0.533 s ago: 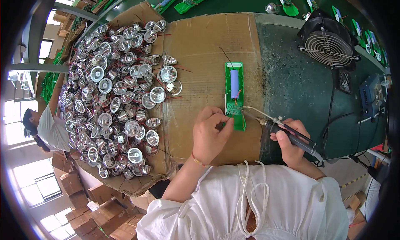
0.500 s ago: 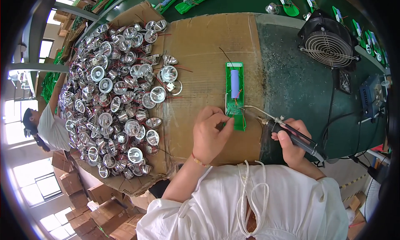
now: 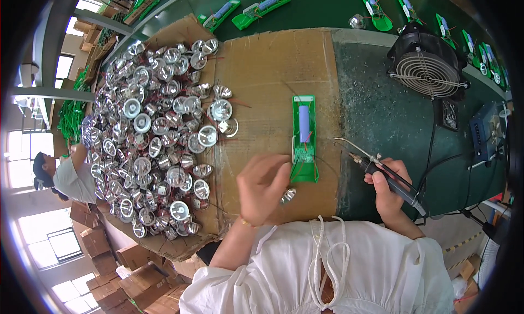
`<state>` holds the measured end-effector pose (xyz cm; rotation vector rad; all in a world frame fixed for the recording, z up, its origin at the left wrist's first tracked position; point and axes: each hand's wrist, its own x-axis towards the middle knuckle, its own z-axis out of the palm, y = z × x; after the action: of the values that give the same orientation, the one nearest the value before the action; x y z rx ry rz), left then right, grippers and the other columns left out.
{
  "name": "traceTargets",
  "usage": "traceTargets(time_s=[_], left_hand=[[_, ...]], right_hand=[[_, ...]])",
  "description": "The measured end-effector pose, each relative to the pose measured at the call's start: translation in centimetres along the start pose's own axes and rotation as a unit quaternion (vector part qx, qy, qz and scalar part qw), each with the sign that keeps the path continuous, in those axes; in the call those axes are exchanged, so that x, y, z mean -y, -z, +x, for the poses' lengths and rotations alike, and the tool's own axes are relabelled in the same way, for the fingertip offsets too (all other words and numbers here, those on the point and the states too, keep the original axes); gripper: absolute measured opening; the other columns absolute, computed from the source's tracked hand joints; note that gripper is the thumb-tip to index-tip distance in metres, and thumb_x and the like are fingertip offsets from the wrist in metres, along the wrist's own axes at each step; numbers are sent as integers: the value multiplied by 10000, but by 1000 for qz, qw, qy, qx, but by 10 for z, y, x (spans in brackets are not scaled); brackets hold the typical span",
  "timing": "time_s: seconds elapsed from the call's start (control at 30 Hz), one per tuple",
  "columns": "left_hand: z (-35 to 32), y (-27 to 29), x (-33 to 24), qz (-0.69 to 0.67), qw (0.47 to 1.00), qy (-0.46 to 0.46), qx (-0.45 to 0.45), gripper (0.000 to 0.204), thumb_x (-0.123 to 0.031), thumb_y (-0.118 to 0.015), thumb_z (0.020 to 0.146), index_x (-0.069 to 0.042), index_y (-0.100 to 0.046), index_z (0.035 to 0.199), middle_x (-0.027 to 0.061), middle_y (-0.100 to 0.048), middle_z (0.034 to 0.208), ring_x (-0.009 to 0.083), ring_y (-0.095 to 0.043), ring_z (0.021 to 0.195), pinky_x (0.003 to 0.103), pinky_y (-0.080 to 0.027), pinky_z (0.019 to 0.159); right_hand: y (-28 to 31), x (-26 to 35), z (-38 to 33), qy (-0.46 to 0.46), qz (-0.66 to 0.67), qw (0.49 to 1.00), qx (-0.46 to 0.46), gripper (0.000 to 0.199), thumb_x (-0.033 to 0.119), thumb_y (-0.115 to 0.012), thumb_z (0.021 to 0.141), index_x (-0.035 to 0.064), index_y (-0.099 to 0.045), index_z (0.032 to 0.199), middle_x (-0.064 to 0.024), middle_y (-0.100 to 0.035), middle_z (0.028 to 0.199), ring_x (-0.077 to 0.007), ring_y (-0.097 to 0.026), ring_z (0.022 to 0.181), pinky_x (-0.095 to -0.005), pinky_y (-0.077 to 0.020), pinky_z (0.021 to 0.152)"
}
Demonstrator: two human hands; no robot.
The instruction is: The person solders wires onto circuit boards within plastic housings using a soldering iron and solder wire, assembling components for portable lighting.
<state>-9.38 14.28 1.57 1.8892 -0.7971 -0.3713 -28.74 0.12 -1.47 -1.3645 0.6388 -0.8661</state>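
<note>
A narrow green plastic housing (image 3: 297,174) lies upright in my view on brown cardboard, with a purple cylindrical battery cell (image 3: 304,124), a small green circuit board (image 3: 303,153) and thin red wires in it. Just left of its lower end is my left hand (image 3: 262,188), thumb and bent fingers slightly apart, nothing visible between them. A small silver reflector cup (image 3: 288,195) sits by the thumb, partly covered by the hand. My right hand (image 3: 388,186) grips a black-handled soldering iron (image 3: 396,187); its tip and the thin bent metal tube along it stand right of the housing, apart from it.
A large heap of silver reflector cups (image 3: 142,123) covers the left of the cardboard (image 3: 251,68). At the far right stand a black fan (image 3: 426,63) and a blue box-shaped unit (image 3: 483,131) with cables. Several green housings (image 3: 376,11) line the back. Another person (image 3: 73,175) is at far left.
My left hand has drawn back left and down from the board, and the reflector cup has come into sight. The soldering iron has moved right, off the board. The whole view has shifted slightly.
</note>
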Motion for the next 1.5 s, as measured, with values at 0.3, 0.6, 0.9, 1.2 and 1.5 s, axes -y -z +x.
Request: traceTargets(time_s=[0.3,0.6,0.9,1.2,1.5], left_hand=[[130,-44,-12,264,940,-98,191,176,-221,-587,721,-83,-645,631,131,-586,574,307,-591,543,387,-484,527],[326,-128,-12,189,942,-275,-32,221,-254,-639,741,-82,-662,878,86,-595,971,274,-570,896,375,-453,761],[335,-19,26,432,875,-128,178,694,-292,-649,629,-161,-428,1274,159,-554,1026,316,-557,967,378,-459,839],[109,-26,-11,328,935,-101,86,699,-297,-688,681,-15,-378,1240,206,-454,1101,369,-566,888,409,-508,689],[36,51,44,522,829,-201,7,275,-161,-621,756,-101,-606,1023,27,-539,1145,254,-455,1126,484,-283,956]], right_hand=[[17,-8,22,-45,-26,996,-75,132,47,-582,816,-27,-485,866,-110,-572,747,-130,-572,629,-249,-482,580],[24,-22,14,-97,-59,990,-81,145,80,-609,806,10,-496,863,-91,-614,741,-125,-584,637,-262,-479,590],[19,-28,16,-80,-26,992,-95,169,45,-665,749,9,-520,828,-83,-630,714,-118,-604,624,-261,-482,580],[12,-15,24,-64,-27,994,-84,112,46,-587,809,-18,-500,840,-107,-616,719,-123,-593,631,-259,-496,594],[9,-17,20,-34,-16,996,-86,131,79,-589,828,-10,-497,857,-93,-599,716,-110,-562,608,-235,-471,574]])
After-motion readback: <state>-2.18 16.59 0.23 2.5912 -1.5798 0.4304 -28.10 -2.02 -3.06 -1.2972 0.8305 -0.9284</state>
